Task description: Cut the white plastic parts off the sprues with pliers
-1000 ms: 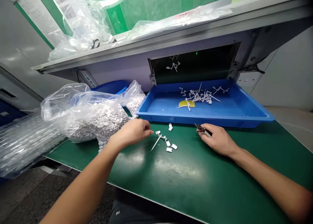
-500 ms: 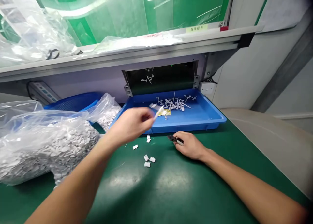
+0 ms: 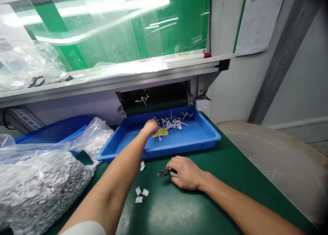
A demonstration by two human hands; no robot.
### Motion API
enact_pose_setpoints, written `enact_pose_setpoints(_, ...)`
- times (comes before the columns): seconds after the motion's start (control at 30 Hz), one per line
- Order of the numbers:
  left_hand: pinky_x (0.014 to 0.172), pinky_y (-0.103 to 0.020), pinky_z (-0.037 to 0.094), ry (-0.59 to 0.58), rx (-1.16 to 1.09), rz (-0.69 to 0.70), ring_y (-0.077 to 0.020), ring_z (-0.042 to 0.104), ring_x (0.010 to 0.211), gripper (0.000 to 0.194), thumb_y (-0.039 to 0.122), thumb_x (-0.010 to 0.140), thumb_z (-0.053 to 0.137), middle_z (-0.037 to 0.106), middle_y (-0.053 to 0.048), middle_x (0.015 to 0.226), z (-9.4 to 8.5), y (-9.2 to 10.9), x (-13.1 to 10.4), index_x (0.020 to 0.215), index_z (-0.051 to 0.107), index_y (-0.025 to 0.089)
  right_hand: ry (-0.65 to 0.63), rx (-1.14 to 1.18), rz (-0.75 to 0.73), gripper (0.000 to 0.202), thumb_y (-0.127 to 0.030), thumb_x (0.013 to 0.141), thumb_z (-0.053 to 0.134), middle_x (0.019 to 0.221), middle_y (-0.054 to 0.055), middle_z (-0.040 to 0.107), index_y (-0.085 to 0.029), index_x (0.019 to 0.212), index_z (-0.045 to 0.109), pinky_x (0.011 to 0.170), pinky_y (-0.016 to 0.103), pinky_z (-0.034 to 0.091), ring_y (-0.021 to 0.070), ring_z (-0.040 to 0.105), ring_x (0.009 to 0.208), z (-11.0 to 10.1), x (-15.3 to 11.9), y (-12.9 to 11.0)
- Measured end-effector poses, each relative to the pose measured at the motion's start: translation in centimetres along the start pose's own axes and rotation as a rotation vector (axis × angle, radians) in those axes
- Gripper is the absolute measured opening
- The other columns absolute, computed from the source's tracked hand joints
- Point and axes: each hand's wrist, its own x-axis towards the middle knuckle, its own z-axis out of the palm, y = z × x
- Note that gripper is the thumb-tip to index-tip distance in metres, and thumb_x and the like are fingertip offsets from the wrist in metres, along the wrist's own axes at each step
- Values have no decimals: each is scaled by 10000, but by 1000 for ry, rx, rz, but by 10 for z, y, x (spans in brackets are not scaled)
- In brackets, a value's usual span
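My left hand (image 3: 151, 126) reaches into the blue tray (image 3: 179, 147), fingers bent down and closed near a yellow label (image 3: 162, 132). Whatever is between its fingertips is hidden. Right of it lies a heap of thin white plastic sprues (image 3: 173, 123), and one small white sprue (image 3: 160, 136) overlaps the label. My right hand (image 3: 187, 173) rests on the green table in front of the tray, wrapped around side cutters (image 3: 165, 173) whose jaws point left. Several small white plastic parts (image 3: 138, 199) lie on the table left of the cutters, near my left forearm.
A clear bag of white parts (image 3: 48, 190) fills the left side, with a smaller bag (image 3: 98, 139) and a blue basket (image 3: 53, 129) behind. Behind the tray, a conveyor opening (image 3: 159, 98) carries more sprues. A shelf edge (image 3: 115, 81) crosses above; a large pale bin (image 3: 276, 149) stands right.
My left hand has gone farther into the tray; the white piece blurred at its fingertips before no longer shows there. My right hand keeps the cutters. The view has shifted up and right.
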Motion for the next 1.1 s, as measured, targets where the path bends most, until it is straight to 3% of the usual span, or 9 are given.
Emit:
enact_pose_setpoints(0.13, 532, -248, 467, -12, -243, -13, -152, 580, 548, 191, 251, 753, 677, 635, -86, 623, -13, -8, -22, 639, 598, 119, 158, 91, 82, 185, -125, 729, 580, 823, -2, 616, -215, 889, 601, 732, 262, 411, 162, 549, 778, -5, 2, -2)
enact_pose_setpoints(0.23, 536, -190, 465, -9, -489, 64, -93, 556, 594, 201, 353, 865, 576, 644, -44, 798, -21, -21, -71, 845, 595, 154, 326, 201, 212, 119, -150, 791, 539, 822, 6, 617, -211, 875, 595, 704, 256, 411, 158, 560, 761, -9, 6, -3)
enact_pose_setpoints(0.3, 501, -153, 437, -130, -856, 81, -64, 521, 576, 204, 368, 861, 607, 606, -12, 797, -18, -30, -113, 871, 573, 167, 389, 234, 291, 105, -168, 813, 518, 807, 6, 617, -213, 863, 599, 683, 260, 408, 158, 559, 735, -12, 6, -4)
enact_pose_setpoints(0.37, 458, -126, 403, -314, -1223, 12, -47, 490, 545, 200, 308, 817, 687, 565, 3, 753, -8, -36, -150, 831, 564, 151, 387, 228, 319, 133, -162, 808, 513, 816, 6, 623, -219, 879, 609, 698, 268, 413, 165, 563, 751, -13, 6, -5)
enact_pose_setpoints(0.47, 434, -115, 398, -467, -1456, -129, -42, 483, 525, 170, 215, 807, 710, 548, 0, 715, 11, -41, -186, 792, 566, 127, 299, 174, 263, 213, -135, 777, 519, 869, 14, 629, -226, 942, 618, 753, 285, 422, 186, 565, 832, -14, 2, -11)
enact_pose_setpoints(0.63, 435, -119, 427, -464, -1576, -169, -44, 494, 514, 124, 164, 825, 685, 571, -11, 694, 27, -49, -198, 780, 579, 117, 181, 120, 155, 310, -95, 743, 537, 946, 20, 630, -229, 1013, 610, 821, 318, 428, 199, 554, 891, -13, -2, -22)
enact_pose_setpoints(0.87, 400, -125, 449, -457, -1545, -180, -44, 505, 445, 147, 175, 793, 716, 592, 2, 630, 29, -54, -200, 766, 584, 117, 164, 133, 128, 315, -103, 768, 542, 993, 33, 630, -225, 1053, 600, 849, 331, 430, 209, 554, 925, -9, -3, -22)
enact_pose_setpoints(1.1, 382, -126, 450, -490, -1508, -165, -55, 533, 424, 151, 190, 793, 712, 607, -7, 614, 33, -56, -201, 757, 590, 109, 137, 111, 89, 268, -130, 774, 554, 908, 31, 616, -213, 1024, 603, 785, 314, 423, 202, 542, 847, -9, -6, -21)
